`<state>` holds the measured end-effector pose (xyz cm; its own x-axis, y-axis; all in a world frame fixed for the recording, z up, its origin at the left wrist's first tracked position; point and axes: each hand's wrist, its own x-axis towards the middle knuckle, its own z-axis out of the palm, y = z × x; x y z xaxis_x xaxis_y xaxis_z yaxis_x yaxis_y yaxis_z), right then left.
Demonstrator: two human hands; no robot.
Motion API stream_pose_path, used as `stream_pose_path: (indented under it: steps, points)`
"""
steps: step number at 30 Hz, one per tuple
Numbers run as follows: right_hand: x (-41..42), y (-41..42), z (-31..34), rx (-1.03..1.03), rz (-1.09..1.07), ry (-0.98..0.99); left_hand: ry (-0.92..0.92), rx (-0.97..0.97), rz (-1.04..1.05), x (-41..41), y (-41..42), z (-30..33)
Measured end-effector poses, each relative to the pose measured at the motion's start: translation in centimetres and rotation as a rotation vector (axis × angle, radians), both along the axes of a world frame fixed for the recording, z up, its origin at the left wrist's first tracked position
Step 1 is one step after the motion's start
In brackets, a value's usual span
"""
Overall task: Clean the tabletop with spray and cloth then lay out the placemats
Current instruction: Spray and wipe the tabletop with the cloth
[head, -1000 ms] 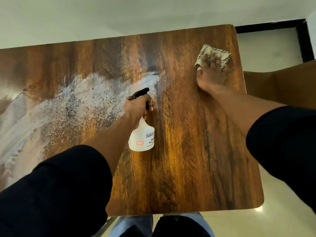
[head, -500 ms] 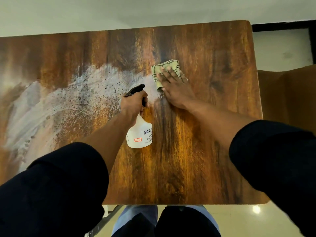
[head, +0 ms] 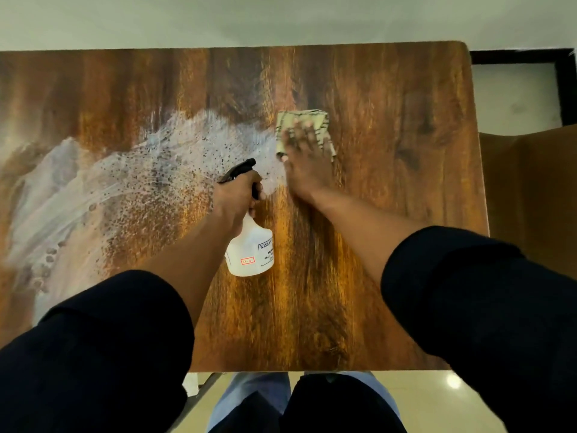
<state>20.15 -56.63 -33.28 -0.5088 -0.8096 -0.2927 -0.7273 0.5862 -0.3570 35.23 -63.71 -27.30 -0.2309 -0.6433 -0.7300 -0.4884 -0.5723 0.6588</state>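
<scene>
Count, taken relative to the table [head: 390, 276]: one table. One spray bottle [head: 251, 251] standing on it, near its middle. One cloth [head: 315, 120] lying on it, beyond the bottle. One wet foamy patch [head: 125, 182] across its left half. Two hands over it: left hand [head: 235, 195], right hand [head: 304, 160]. One brown chair [head: 530, 189] beside its right edge.

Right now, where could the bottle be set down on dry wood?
Dry bare wood lies right of the cloth toward the table edge, and along the near edge. Left of the bottle is wet with spray foam.
</scene>
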Motion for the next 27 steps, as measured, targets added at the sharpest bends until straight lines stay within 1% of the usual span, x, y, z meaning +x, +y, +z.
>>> stream_pose_path:
  steps: [2, 4, 6, 7, 10, 11, 14, 17, 19, 24, 27]
  points:
    - [2.0, -0.4, -0.2, -0.009, 0.161, 0.01, -0.005, -0.01, 0.035, 0.6, -0.5, 0.1]
    - [1.5, 0.0, -0.5, -0.019, 0.278, 0.023, -0.025, -0.023, 0.034, 1.1, -0.9, 0.0]
    - [-0.6, 0.6, -0.4, -0.017, 0.294, 0.028, -0.038, -0.023, 0.014, 1.5, -1.2, -0.1]
    - [-1.8, 1.0, -0.2, -0.006, 0.227, 0.025, -0.036, -0.023, 0.007, 1.7, -1.3, -0.2]
    - [-5.9, 3.3, 0.3, 0.027, -0.085, 0.019, -0.026, -0.011, -0.004, 2.4, -1.2, -0.5]
    - [-6.9, 4.0, 0.4, 0.04, -0.145, 0.011, -0.021, -0.005, -0.005, 2.6, -1.1, -0.6]
    - [-7.5, 4.4, 0.2, 0.077, -0.241, 0.002, -0.014, 0.007, 0.005, 3.0, -1.0, -0.5]
    - [-4.4, 3.1, -0.2, 0.074, -0.284, 0.025, -0.007, 0.009, 0.009, 3.6, -1.0, -0.1]
    - [-1.1, 2.6, -0.1, 0.059, -0.21, 0.038, -0.013, 0.007, 0.006, 4.2, -1.2, 0.0]
    - [9.0, 3.5, -0.1, -0.001, 0.164, 0.036, -0.027, 0.008, 0.049, 5.9, -1.4, 0.3]
    - [11.7, 4.7, -0.8, 0.008, 0.258, 0.042, -0.009, -0.007, 0.041, 6.6, -0.7, 0.5]
